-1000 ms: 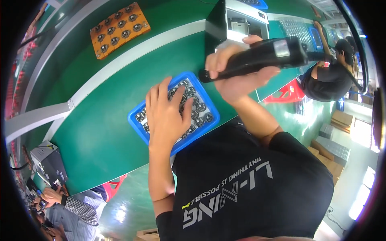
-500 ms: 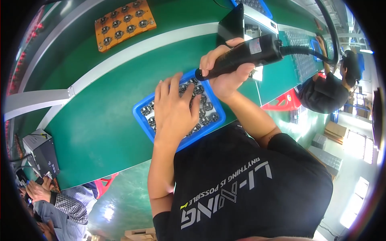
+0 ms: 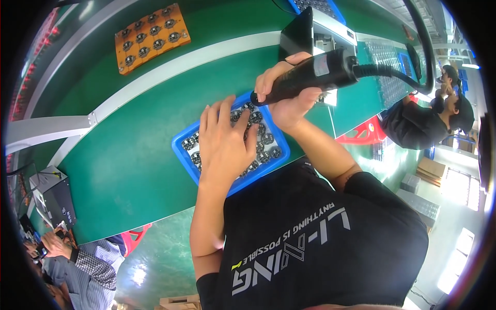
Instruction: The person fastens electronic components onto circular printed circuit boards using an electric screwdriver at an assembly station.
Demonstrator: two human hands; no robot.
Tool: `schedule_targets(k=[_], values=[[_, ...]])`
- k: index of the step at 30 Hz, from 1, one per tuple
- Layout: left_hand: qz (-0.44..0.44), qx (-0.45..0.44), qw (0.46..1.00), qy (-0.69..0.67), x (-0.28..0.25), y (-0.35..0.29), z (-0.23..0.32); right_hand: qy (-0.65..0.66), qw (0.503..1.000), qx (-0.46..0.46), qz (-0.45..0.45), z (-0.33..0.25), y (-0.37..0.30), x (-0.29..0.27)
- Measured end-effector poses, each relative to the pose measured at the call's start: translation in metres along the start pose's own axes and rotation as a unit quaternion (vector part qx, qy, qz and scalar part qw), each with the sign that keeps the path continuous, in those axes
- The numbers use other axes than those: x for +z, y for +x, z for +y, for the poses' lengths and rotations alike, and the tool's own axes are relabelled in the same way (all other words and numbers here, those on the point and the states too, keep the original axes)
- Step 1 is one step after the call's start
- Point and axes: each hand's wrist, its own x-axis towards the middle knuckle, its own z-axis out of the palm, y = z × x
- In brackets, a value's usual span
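Observation:
My right hand (image 3: 287, 109) is wrapped round a thick black corded electric screwdriver (image 3: 306, 77), thumb along its near side. The tool lies slanted, its narrow end at the far right corner of a blue tray (image 3: 186, 164). Whether the tip touches a part cannot be made out. Over the tray's middle, my left hand (image 3: 223, 142) lies palm down with fingers apart, the fingertips near the far rim. Small round black-and-silver parts (image 3: 266, 138) fill the tray on a white lining. My left palm hides several of them.
An orange board (image 3: 164, 34) with rows of parts lies beyond the curved white rail (image 3: 206, 50). A black-and-white box-shaped device (image 3: 330, 36) stands at the far right, below a hanging cable (image 3: 430, 51). Co-workers sit at right and lower left, by a grey box (image 3: 58, 199).
The orange board and the far blue tray have shifted left. The screwdriver's cord end has dipped slightly. My left hand has hardly moved. At right, a co-worker's pose differs and another head shows.

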Motion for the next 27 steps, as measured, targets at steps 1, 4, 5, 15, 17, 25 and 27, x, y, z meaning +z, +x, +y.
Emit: schedule_targets(k=[1,4,5,15,17,25,27], values=[[-0.001,0.000,1.000,0.000,0.001,0.001,0.001,0.001,1.000,0.000,0.001,0.001,0.001,-0.001],[-0.002,0.001,1.000,0.004,0.004,0.004,0.005,0.010,1.000,0.015,-0.024,0.004,0.006,-0.002],[-0.004,0.003,1.000,0.005,0.005,0.003,0.006,0.005,0.999,0.025,-0.026,0.002,0.009,-0.001],[-0.005,0.004,1.000,0.025,0.017,0.015,0.033,0.028,0.999,0.038,0.015,-0.015,0.018,-0.024],[-0.019,-0.012,0.999,0.023,0.020,0.016,0.037,0.033,0.997,0.063,0.037,-0.037,0.024,-0.032],[-0.037,0.004,0.999,0.016,0.020,0.025,0.050,-0.045,0.983,-0.036,0.174,-0.111,0.045,-0.125],[-0.062,-0.002,0.998,0.011,0.018,0.029,0.053,-0.053,0.982,-0.032,0.176,-0.110,0.040,-0.134]])
